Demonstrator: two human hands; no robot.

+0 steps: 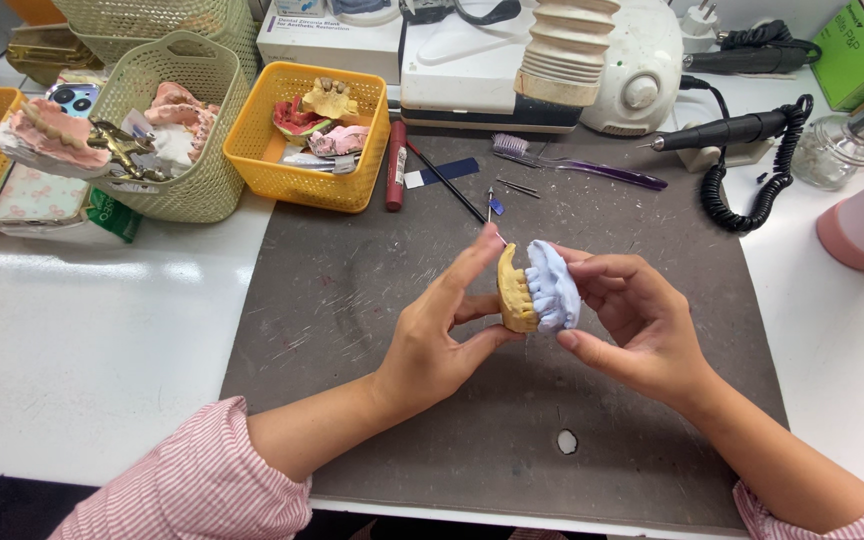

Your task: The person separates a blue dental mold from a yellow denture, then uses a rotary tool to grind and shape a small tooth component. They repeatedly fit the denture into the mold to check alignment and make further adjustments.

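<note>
Both hands, left (pixel 432 335) and right (pixel 632 320), meet mid-air, fingers curled.

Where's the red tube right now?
Head view: the red tube lies on the grey mat's upper-left part, just right of the yellow basket.

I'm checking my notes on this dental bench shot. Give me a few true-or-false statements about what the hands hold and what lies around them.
1. The left hand holds a yellow dental cast. True.
2. The right hand holds a pink cast. False: its cast is a pale blue dental cast.
3. The two casts are pressed together. True.
4. The hands work over a white cloth. False: they are over a dark grey mat.
5. The yellow basket is empty. False: it holds dental models.
</note>
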